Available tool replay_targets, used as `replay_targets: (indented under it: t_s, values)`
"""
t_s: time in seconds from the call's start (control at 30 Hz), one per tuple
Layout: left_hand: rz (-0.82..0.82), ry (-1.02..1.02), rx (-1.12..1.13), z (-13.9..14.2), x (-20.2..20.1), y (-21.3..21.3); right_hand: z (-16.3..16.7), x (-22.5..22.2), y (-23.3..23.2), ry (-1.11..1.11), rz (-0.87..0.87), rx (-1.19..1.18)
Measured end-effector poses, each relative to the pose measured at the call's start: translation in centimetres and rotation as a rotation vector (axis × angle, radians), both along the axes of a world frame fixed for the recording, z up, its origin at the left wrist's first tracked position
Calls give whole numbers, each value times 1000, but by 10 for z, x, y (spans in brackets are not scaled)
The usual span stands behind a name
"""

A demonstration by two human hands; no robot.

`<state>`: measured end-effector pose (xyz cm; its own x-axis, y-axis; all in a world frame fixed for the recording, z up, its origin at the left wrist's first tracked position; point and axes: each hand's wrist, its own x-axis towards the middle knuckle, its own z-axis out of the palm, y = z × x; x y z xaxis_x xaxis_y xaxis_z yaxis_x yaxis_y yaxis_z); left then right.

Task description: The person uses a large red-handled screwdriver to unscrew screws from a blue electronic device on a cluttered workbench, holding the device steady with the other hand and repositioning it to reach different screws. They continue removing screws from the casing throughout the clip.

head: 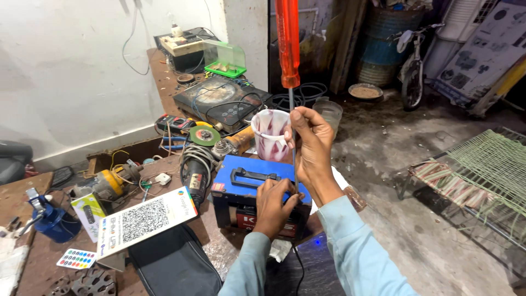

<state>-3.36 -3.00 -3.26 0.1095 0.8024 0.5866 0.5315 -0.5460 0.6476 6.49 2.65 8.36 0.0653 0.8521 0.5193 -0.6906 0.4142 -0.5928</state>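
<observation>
Screwdriver [289, 49] with a long orange handle is held upright, its thin shaft pinched by the right hand [312, 148] over a blue box with a black carry handle [249, 183]. Left hand [272, 205] is curled at the shaft's tip on the box top. Pretty crowded around it: pink-streaked cup [270, 134] right behind, angle grinder [198, 170] beside, code placard [145, 219] in front.

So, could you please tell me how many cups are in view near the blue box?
2. A white cup with red streaks stands just behind the blue box, beside the right hand. A clear cup stands farther back, on its right. Clutter may hide others.
</observation>
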Motion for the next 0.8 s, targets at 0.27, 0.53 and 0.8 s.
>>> replay_targets:
  t_s: [0.27, 0.53, 0.8]
  values:
    - [-14, 50, 28, 1, 1, -7, 11, 13, 1, -157, 122, -70]
    - [-39, 118, 72, 2, -1, -7, 8, 20, -7, -249, -1, 67]
    - [-36, 127, 18, 2, -3, -5, 4, 24, -10, -216, 117, 38]
